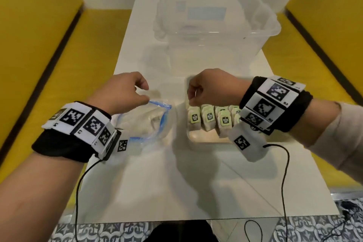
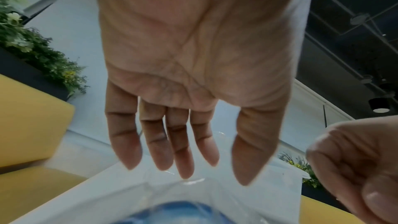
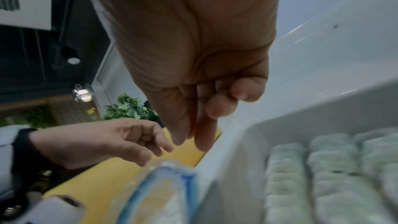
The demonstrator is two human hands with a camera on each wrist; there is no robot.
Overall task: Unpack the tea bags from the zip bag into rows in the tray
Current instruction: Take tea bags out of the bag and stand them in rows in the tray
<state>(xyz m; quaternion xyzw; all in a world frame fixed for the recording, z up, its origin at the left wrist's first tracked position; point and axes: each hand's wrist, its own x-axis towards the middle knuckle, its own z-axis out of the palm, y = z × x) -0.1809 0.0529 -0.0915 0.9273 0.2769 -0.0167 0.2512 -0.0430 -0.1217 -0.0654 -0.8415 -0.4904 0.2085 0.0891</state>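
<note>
Tea bags (image 1: 208, 119) upright in tray (image 1: 204, 138)

left hand (image 1: 122, 90): fingers relaxed, palm down | right hand (image 1: 212, 87): fingers curled inward

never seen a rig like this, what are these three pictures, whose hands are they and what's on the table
No machine: a person works bare-handed, with a camera on the head and one on each wrist. The wide picture is the head view, looking down at the white table. The other two look along each palm at the fingers. On the table lie an open zip bag, a tray of upright tea bags, and behind them a clear plastic tub. The left hand is open at the bag's mouth, gripping nothing. The right hand is curled above the tray; nothing shows in it.
</note>
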